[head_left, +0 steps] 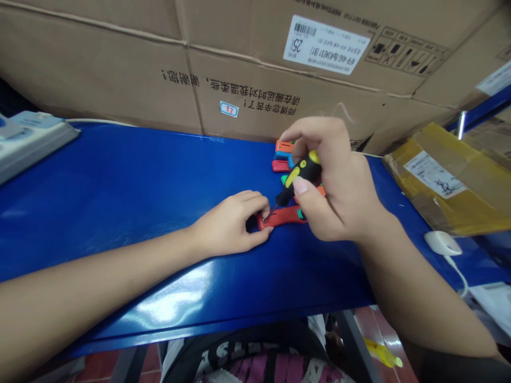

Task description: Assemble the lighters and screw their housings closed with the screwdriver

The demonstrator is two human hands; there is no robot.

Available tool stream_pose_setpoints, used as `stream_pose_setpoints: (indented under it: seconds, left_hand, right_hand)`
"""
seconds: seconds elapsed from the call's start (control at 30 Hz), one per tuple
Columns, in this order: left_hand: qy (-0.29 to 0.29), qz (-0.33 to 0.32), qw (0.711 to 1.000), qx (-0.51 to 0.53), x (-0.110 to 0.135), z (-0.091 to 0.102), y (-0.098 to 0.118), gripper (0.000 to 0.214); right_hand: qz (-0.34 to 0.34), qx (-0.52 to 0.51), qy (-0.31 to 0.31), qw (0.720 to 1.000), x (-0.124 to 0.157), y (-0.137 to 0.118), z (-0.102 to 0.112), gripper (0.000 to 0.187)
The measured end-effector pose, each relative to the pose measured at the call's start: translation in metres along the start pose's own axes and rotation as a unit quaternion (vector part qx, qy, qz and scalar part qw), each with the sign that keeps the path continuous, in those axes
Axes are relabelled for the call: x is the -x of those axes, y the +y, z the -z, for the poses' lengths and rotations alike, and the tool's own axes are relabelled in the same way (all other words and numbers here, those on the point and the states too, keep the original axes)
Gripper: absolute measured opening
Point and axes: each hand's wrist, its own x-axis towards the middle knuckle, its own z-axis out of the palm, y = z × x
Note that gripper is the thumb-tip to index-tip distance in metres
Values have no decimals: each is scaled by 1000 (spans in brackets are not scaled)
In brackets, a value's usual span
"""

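The glossy blue bench (pixel 131 175) bears a red piece (pixel 286 215) at the left grip (pixel 235 223) and coloured pieces (pixel 280 166) partly behind the right grip (pixel 347 175).

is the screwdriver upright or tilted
Tilted: the screwdriver slants in the picture, down and left from the right hand to the red piece.

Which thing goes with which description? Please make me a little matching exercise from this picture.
Things:
1. Screwdriver
2. Red piece
3. Mouse
4. Blue-edged sticker

Descriptions:
A. White, with a cord
B. Stuck on the cardboard
C. Black and yellow, in the right hand
D. Steadied at one end by the left hand

Pairs: 1-C, 2-D, 3-A, 4-B
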Motion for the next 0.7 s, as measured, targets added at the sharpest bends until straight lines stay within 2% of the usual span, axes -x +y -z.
stream_pose_setpoints:
  seconds: [0.13,0.23,0.3,0.33,0.37,0.43,0.5,0.53,0.6,0.7]
  left_hand:
    - [1,0,1000,-4,-1,1,1,7]
    - [-9,10,1000,1,-1,2,3,9]
    - [-8,14,1000,3,-2,3,4,9]
    - [-6,14,1000,5,-2,3,4,9]
    - [-5,14,1000,6,-2,4,4,9]
    - [-8,15,1000,5,-2,5,4,9]
    - [-15,22,1000,-2,-3,7,4,9]
    - [-20,26,999,-5,-3,8,3,8]
    - [-28,34,999,-7,-5,11,3,8]
    - [-55,39,998,-7,-9,17,2,7]
  right_hand:
    - [-36,38,23,998,-1,-2,-1,27]
    - [-66,-20,116,991,-5,3,0,7]
    - [-121,-123,188,967,-6,9,0,3]
    - [-158,-190,210,946,-6,13,-1,7]
    - [-215,-274,203,915,-4,17,-2,9]
    - [-328,-442,103,829,3,23,-10,7]
    - [-392,-544,25,742,14,26,-22,9]
    - [-409,-568,4,715,20,27,-28,12]
    - [-421,-595,-6,685,29,28,-40,14]
    - [-420,-602,7,679,37,29,-50,13]
